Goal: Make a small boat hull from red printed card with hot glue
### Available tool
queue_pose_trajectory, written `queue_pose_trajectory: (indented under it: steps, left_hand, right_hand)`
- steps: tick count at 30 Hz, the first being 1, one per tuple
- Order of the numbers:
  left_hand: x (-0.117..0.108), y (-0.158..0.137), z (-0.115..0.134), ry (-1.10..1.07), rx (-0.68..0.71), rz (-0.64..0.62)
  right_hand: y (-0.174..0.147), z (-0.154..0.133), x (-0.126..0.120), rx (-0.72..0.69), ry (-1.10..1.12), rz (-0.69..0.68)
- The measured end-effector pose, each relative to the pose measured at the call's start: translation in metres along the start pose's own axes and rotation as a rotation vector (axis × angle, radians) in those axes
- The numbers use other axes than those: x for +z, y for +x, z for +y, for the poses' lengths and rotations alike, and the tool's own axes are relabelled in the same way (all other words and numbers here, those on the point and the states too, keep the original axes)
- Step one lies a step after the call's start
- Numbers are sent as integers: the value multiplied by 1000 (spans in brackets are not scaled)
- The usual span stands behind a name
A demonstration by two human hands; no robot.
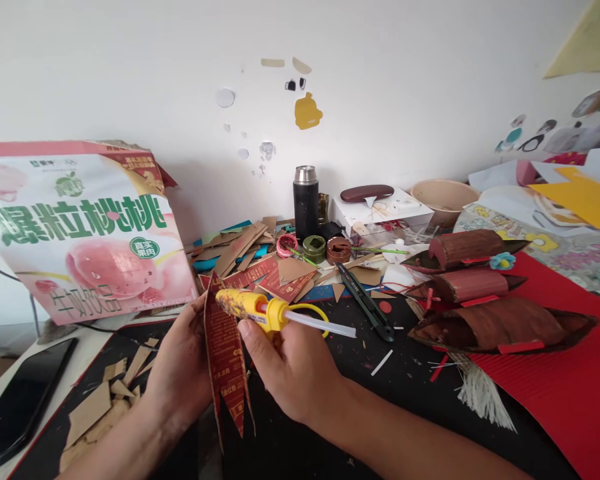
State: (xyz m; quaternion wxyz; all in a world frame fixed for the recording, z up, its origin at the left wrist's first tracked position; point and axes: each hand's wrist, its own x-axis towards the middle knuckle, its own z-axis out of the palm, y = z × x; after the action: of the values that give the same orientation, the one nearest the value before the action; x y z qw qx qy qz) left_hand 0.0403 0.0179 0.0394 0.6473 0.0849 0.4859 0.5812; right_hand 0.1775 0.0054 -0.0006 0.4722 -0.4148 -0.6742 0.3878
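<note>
My right hand (300, 373) is wrapped round a yellow glue gun (253, 308), a clear glue stick (325, 323) poking out of its back. The gun's front end points left, against or very close to a folded red cardboard piece (227, 367) with gold print and pointed lower ends. My left hand (183, 363) grips that cardboard from the left side; its fingertips are hidden behind the piece. Whether glue is coming out cannot be seen, as the nozzle is hidden by the cardboard's edge.
Three brown boat models (505, 323) rest at right, partly on red corrugated sheet (570, 373). A green utility knife (365, 303) lies mid-table. Cardboard scraps (95, 407) and a phone (25, 400) are at left, below a drink carton (90, 233). Paint jars (314, 248) and a black thermos (306, 203) stand behind.
</note>
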Motion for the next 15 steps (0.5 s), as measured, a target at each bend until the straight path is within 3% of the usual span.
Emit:
queue_pose_trajectory:
  steps: [15]
  left_hand:
    - [2,-1,4,-77,-31,-31]
  right_hand:
    - [-1,3,2,-3,-73,-12]
